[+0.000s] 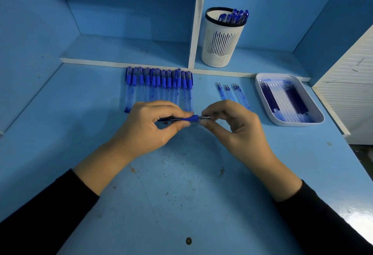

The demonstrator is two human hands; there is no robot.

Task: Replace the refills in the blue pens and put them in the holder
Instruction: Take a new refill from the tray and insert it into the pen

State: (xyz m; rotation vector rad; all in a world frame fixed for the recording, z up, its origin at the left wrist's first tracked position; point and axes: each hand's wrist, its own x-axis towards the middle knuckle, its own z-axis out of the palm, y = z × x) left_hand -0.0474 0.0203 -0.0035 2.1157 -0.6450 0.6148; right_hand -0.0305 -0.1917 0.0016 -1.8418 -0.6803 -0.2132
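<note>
— Where's the pen [192, 118]?
— Above the middle of the worktop [181, 194]: left hand [145, 127] grips its barrel, right hand [236, 127] pinches the tip end.
— The holder [220, 44]?
— On the shelf [262, 60] beyond the far edge.

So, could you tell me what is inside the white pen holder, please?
Several blue pens stand inside the pen holder, leaning towards its right rim. Only their tops show; the holder's wall hides their lower parts.

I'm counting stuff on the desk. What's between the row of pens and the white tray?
Head view: a few loose refills lie between the pens and the tray.
</note>
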